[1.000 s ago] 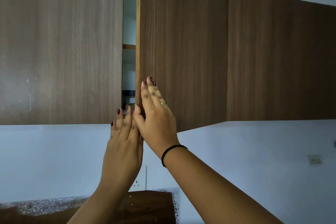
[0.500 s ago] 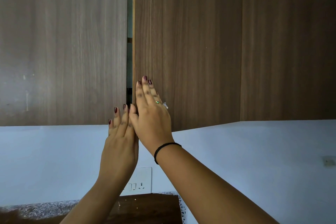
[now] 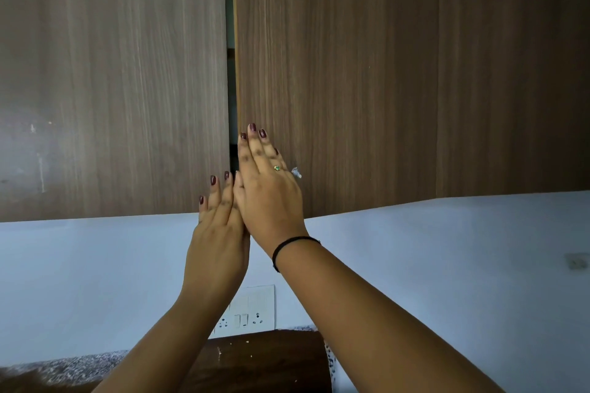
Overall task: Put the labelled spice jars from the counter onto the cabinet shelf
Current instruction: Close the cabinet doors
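Right hand (image 3: pixel 271 188) is flat, fingers straight and together, palm pressed on the near-left lower corner of the right cabinet door (image 3: pixel 335 73); it grips nothing. Fingertips (image 3: pixel 252 128) sit just beside that door's left edge. Ring with a green stone on one finger, black band (image 3: pixel 287 249) at the wrist. Left hand (image 3: pixel 217 233) is also flat and extended, empty, fingers pointing up with its tips over the bottom right corner of the left cabinet door (image 3: pixel 111 73); whether the palm actually presses the wood I cannot tell, since the lower part of the hand hangs below the door edge against the wall (image 3: pixel 79 281). Both hands touch along their inner sides. Between the two doors a narrow dark gap (image 3: pixel 231 57) runs top to bottom, right door edge standing slightly proud of the left. Cabinet shelf shows only as a sliver through that gap; spice jars not visible, so their place cannot be told. Low in view: white switch-and-socket plate (image 3: pixel 252 309) on the wall, dark brown board (image 3: pixel 255 360) below it, speckled counter (image 3: pixel 64 370) at far left.
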